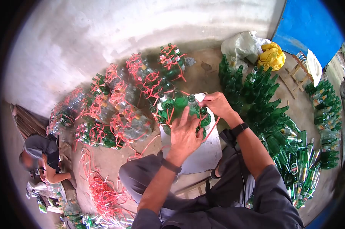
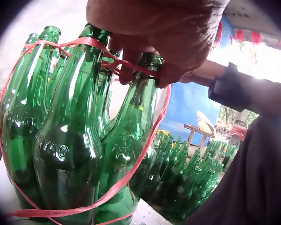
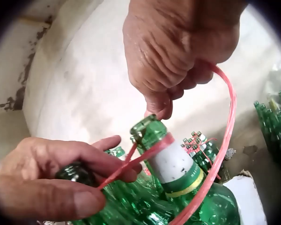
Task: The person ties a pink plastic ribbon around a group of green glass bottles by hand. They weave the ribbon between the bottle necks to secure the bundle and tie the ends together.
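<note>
A bundle of green glass bottles (image 1: 180, 102) stands upright on a white board (image 1: 210, 152), with pink plastic twine (image 2: 124, 180) looped around the bodies and necks. My left hand (image 1: 186, 131) rests over the near bottle tops, fingers extended. In the right wrist view, the left thumb and fingers lie either side of a bottle mouth, beside a strand crossing to a white-labelled bottle neck (image 3: 171, 161). My right hand (image 1: 218, 105) is at the bundle's right side. Its curled fingers grip the twine, which arcs down from the fist in the right wrist view.
Twine-tied bottle bundles (image 1: 130, 126) stand to the left; loose green bottles (image 1: 252, 87) crowd the right. A pile of pink twine (image 1: 104, 194) lies on the floor at lower left. Another person (image 1: 46, 156) sits at far left. A yellow sack (image 1: 271, 56) lies by the wall.
</note>
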A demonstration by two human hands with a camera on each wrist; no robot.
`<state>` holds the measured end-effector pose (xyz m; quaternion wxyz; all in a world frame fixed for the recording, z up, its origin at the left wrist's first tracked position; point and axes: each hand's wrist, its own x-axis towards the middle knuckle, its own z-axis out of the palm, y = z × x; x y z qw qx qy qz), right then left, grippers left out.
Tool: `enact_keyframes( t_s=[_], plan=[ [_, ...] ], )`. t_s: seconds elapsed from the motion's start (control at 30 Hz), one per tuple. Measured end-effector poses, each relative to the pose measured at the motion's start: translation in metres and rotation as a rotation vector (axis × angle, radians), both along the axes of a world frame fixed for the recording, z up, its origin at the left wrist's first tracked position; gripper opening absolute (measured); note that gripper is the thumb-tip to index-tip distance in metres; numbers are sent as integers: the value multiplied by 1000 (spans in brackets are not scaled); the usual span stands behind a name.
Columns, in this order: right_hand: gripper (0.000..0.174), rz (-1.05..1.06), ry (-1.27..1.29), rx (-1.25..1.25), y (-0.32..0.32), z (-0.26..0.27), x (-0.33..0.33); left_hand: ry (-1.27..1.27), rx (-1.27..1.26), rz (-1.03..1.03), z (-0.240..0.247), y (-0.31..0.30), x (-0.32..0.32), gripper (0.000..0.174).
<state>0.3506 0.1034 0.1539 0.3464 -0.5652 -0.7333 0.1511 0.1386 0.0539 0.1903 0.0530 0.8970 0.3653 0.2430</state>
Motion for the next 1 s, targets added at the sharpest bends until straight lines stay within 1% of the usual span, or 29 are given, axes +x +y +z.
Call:
enact_keyframes(
  t_s=[0.07,0.1,0.13,0.17,0.2,0.23,0.27,0.33,0.37,0.4,0.43,0.47,0.5,0.53,0.57,0.6,0.63,0.67,0.7,0.77,0.8,0.87,0.93,1.0],
  plan=[
    [15,86,242,-25,-1,-23,9,-5,12,8,0,1,0,35],
    [14,-24,473,-351,-6,-23,9,-3,-10,11,-2,0,-1,41],
    [14,-20,470,-354,-9,-25,5,0,-34,15,-3,-2,-3,48],
    [15,-64,564,-398,-12,-26,2,-1,-35,19,-3,-7,-5,48],
    [16,-111,660,-439,-12,-29,-1,-44,-17,49,-3,-12,-8,56],
    [18,-113,622,-452,-11,-39,-1,-86,1,76,-2,-18,-11,63],
    [18,-112,624,-451,-11,-46,-1,-84,3,76,-3,-27,-16,63],
    [17,-118,570,-395,-11,-56,-4,-222,-125,310,-7,-49,-27,79],
    [17,-113,571,-400,-12,-58,-6,-237,-158,326,-14,-53,-37,90],
    [19,-115,618,-355,-13,-59,-8,-236,-159,334,-21,-57,-42,90],
    [23,-116,664,-311,-14,-62,-9,-315,-255,368,-25,-61,-45,93],
    [23,-107,661,-314,-14,-64,-8,-397,-349,402,-31,-63,-48,95],
    [24,-49,458,-145,-12,-69,-4,-396,-385,422,-44,-62,-50,100],
    [25,6,255,25,-10,-68,-4,-398,-379,426,-57,-59,-51,100],
    [24,-30,416,-75,-13,-70,-6,-502,-432,430,-70,-57,-51,102],
    [24,-27,416,-73,-14,-66,-7,-606,-487,433,-81,-54,-50,105],
    [24,-73,503,-184,-15,-61,-9,-607,-484,434,-89,-50,-48,105],
    [24,-120,590,-297,-16,-57,-10,-655,-487,419,-98,-46,-45,108],
    [24,-119,591,-296,-17,-58,-11,-701,-491,402,-99,-42,-43,112],
    [24,-38,450,-102,-16,-62,-10,-699,-486,413,-101,-37,-42,113],
    [24,-37,450,-102,-17,-61,-12,-698,-484,425,-98,-35,-42,114],
    [24,-102,672,-267,-19,-59,-14,-690,-509,414,-93,-33,-45,114],
    [27,-127,640,-267,-23,-60,-17,-683,-536,404,-77,-29,-51,115],
    [30,-154,607,-268,-30,-61,-22,-761,-962,427,-60,-19,-61,114]
  ],
)
